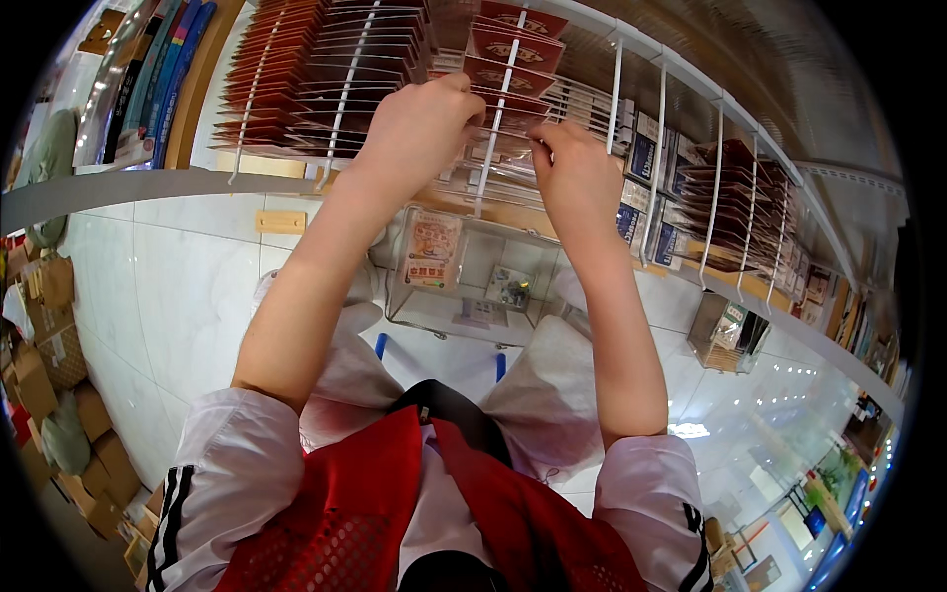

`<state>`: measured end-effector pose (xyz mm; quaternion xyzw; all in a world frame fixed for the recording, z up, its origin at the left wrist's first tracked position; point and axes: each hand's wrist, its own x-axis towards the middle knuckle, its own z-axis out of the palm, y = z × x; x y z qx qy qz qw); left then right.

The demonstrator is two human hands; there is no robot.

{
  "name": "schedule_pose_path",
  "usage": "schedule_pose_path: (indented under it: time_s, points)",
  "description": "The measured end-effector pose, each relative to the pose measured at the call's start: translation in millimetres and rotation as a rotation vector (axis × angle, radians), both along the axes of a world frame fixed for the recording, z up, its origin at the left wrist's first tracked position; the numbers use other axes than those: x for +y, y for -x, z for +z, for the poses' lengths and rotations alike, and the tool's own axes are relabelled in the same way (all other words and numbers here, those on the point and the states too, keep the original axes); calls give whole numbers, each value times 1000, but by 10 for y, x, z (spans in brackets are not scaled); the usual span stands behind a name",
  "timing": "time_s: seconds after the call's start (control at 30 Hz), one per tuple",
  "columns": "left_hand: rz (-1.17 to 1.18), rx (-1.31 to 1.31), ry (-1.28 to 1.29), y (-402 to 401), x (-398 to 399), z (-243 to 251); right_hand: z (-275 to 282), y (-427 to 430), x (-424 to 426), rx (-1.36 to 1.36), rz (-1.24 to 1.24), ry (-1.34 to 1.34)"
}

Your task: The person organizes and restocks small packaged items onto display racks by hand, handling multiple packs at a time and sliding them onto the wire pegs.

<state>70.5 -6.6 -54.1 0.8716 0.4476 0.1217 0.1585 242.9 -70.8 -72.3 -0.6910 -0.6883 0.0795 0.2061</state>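
Red printed packets (518,52) hang in a row on a white metal display hook (490,152). My left hand (429,122) is at the left side of this row, with its fingers bent at the packets; whether it grips one is hard to see. At the row's right front edge, my right hand (573,152) has thumb and forefinger close together beside a packet in clear wrapping. Dense rows of orange-red packets (270,74) and dark red packets (362,74) hang on hooks to the left of my hands.
Bare white hooks (615,96) stick out at the right, near blue-and-white boxes (642,159) and more dark red packets (729,200). Below the shelf edge (170,189) is a wire basket (459,314) holding a printed pack (433,248). Books (174,81) stand upper left; cardboard boxes (66,355) lie lower left.
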Motion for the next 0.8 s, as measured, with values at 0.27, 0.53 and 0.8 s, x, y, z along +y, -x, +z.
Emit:
schedule_pose_path:
  time_s: [0.27,0.53,0.8]
  points:
    - [-97,35,143,116,-155,86,54,-60,-164,13,175,163]
    - [-16,-140,91,130,-111,111,167,-78,-199,109,156,124]
    - [68,2,-50,-82,72,-33,83,-64,68,140,6,-60]
